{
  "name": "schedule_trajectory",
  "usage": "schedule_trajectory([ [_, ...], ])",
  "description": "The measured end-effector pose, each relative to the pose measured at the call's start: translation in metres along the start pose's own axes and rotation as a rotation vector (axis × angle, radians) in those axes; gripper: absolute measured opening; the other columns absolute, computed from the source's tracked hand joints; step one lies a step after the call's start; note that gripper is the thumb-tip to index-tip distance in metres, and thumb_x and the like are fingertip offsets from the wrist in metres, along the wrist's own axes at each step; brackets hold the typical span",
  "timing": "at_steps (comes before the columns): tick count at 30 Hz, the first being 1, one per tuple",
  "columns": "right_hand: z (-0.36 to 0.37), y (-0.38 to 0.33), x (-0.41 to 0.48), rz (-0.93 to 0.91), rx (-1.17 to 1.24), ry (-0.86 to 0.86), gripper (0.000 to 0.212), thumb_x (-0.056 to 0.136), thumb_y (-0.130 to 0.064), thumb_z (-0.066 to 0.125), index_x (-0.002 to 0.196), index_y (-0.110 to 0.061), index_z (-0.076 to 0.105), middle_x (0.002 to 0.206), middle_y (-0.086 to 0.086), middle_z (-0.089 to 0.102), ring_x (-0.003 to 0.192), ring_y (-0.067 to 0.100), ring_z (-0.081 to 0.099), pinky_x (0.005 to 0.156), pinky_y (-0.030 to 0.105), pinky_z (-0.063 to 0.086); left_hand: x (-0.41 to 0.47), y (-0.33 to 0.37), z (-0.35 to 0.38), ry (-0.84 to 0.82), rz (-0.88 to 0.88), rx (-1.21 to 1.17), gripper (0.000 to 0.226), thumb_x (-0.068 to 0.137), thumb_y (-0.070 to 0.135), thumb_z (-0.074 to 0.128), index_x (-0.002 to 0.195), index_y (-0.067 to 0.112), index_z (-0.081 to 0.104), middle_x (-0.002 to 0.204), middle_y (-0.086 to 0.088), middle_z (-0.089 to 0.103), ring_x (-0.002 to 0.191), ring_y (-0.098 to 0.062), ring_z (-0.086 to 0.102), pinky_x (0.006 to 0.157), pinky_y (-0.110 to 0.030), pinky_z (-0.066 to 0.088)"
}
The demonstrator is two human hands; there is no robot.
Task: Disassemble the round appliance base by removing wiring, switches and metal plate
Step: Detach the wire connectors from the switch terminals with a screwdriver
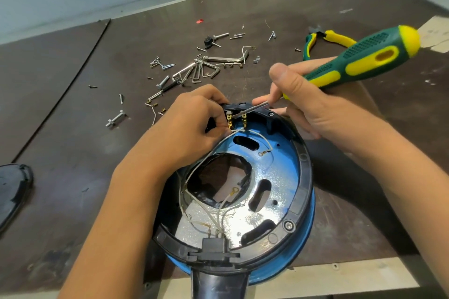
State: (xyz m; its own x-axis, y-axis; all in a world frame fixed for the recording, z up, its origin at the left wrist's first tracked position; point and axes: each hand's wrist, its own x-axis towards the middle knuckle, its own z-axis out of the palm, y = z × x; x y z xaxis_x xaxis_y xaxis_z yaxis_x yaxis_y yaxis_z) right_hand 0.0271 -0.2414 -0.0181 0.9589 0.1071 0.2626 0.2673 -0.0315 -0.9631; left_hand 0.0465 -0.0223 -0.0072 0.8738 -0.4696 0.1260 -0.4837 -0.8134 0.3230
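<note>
The round appliance base, black-rimmed with a blue skirt, lies open side up in front of me. Inside is a shiny metal plate with slots and a large middle hole. Thin white wires run across it to a black switch block with brass terminals at the far rim, and to a black connector at the near rim. My left hand pinches a wire at the brass terminals. My right hand grips a green and yellow screwdriver, its blade tip at the terminals.
Loose screws, bolts and a set of hex keys lie scattered on the dark table beyond the base. Yellow-handled pliers rest at the far right. A black cover piece sits at the left edge. The table's pale front edge is near me.
</note>
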Motion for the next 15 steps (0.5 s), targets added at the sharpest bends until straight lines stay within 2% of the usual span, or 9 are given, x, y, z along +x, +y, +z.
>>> schedule_trajectory([
  [2, 0.0005, -0.0005, 0.0052, 0.046, -0.003, 0.046, 0.041, 0.103, -0.037, 0.06, 0.068, -0.015, 0.064, 0.051, -0.006, 0.067, 0.045, -0.001, 0.063, 0.047, 0.011, 0.045, -0.0003, -0.0003, 0.0004, 0.003, 0.005, -0.001, 0.014, 0.083, 0.015, 0.079, 0.07, 0.016, 0.074, 0.111, 0.006, 0.06, 0.085, -0.012, 0.062, 0.079, -0.026, 0.045],
  [4, -0.0003, 0.0015, 0.0098, 0.108, 0.031, 0.072, 0.041, 0.104, -0.034, 0.057, 0.07, -0.012, 0.062, 0.044, -0.006, 0.06, 0.044, 0.001, 0.063, 0.054, 0.02, 0.054, 0.0, -0.0007, 0.0005, 0.003, 0.012, 0.0, 0.015, 0.083, 0.013, 0.079, 0.069, 0.016, 0.074, 0.112, 0.006, 0.06, 0.085, -0.012, 0.062, 0.079, -0.026, 0.045],
  [5, -0.0005, 0.0027, 0.0106, 0.138, 0.053, 0.07, 0.041, 0.105, -0.031, 0.055, 0.071, -0.01, 0.06, 0.042, -0.006, 0.056, 0.041, 0.002, 0.061, 0.052, 0.022, 0.054, 0.0004, -0.001, 0.0006, 0.003, 0.015, 0.003, 0.014, 0.083, 0.013, 0.079, 0.07, 0.016, 0.074, 0.113, 0.006, 0.06, 0.086, -0.012, 0.062, 0.079, -0.025, 0.044],
  [7, -0.001, 0.0045, 0.0104, 0.18, 0.072, 0.075, 0.041, 0.106, -0.031, 0.054, 0.07, -0.012, 0.058, 0.043, 0.0, 0.058, 0.033, 0.004, 0.05, 0.04, 0.023, 0.035, 0.001, -0.0017, 0.0009, -0.001, 0.019, 0.003, 0.012, 0.083, 0.015, 0.079, 0.072, 0.017, 0.075, 0.116, 0.006, 0.06, 0.087, -0.011, 0.061, 0.082, -0.027, 0.045],
  [8, -0.0003, 0.0045, 0.0094, 0.192, 0.085, 0.083, 0.041, 0.106, -0.03, 0.054, 0.07, -0.012, 0.058, 0.042, -0.003, 0.059, 0.031, 0.004, 0.047, 0.042, 0.028, 0.032, 0.0011, -0.0019, 0.0011, -0.003, 0.02, -0.002, 0.01, 0.083, 0.015, 0.079, 0.074, 0.017, 0.076, 0.117, 0.007, 0.059, 0.088, -0.01, 0.061, 0.083, -0.03, 0.046],
  [10, 0.0021, 0.004, 0.008, 0.21, 0.137, 0.1, 0.04, 0.107, -0.027, 0.052, 0.07, -0.01, 0.055, 0.036, -0.007, 0.054, 0.032, 0.003, 0.052, 0.045, 0.037, 0.039, 0.001, -0.002, 0.001, -0.002, 0.022, -0.007, 0.009, 0.083, 0.015, 0.079, 0.075, 0.017, 0.077, 0.12, 0.007, 0.059, 0.089, -0.01, 0.061, 0.084, -0.035, 0.049],
  [11, 0.0037, 0.0033, 0.0074, 0.215, 0.162, 0.109, 0.04, 0.107, -0.026, 0.052, 0.07, -0.01, 0.054, 0.035, -0.007, 0.051, 0.035, 0.003, 0.057, 0.052, 0.037, 0.045, 0.0011, -0.0019, 0.0009, -0.001, 0.024, -0.004, 0.008, 0.083, 0.016, 0.079, 0.076, 0.017, 0.077, 0.12, 0.007, 0.059, 0.09, -0.011, 0.061, 0.084, -0.037, 0.05],
  [13, 0.0065, 0.0027, 0.0069, 0.221, 0.19, 0.127, 0.041, 0.106, -0.025, 0.053, 0.069, -0.01, 0.054, 0.034, -0.008, 0.048, 0.041, 0.006, 0.064, 0.071, 0.044, 0.045, 0.0014, -0.002, 0.0005, -0.003, 0.028, 0.002, 0.007, 0.083, 0.016, 0.079, 0.077, 0.017, 0.077, 0.121, 0.007, 0.059, 0.091, -0.013, 0.062, 0.085, -0.04, 0.051],
  [15, 0.0068, 0.0031, 0.0077, 0.231, 0.202, 0.133, 0.041, 0.106, -0.026, 0.054, 0.067, -0.012, 0.054, 0.035, -0.009, 0.049, 0.045, 0.007, 0.067, 0.068, 0.048, 0.045, 0.0014, -0.002, -0.0001, -0.007, 0.031, 0.005, 0.007, 0.084, 0.016, 0.079, 0.077, 0.017, 0.077, 0.122, 0.007, 0.059, 0.092, -0.011, 0.061, 0.085, -0.042, 0.051],
])
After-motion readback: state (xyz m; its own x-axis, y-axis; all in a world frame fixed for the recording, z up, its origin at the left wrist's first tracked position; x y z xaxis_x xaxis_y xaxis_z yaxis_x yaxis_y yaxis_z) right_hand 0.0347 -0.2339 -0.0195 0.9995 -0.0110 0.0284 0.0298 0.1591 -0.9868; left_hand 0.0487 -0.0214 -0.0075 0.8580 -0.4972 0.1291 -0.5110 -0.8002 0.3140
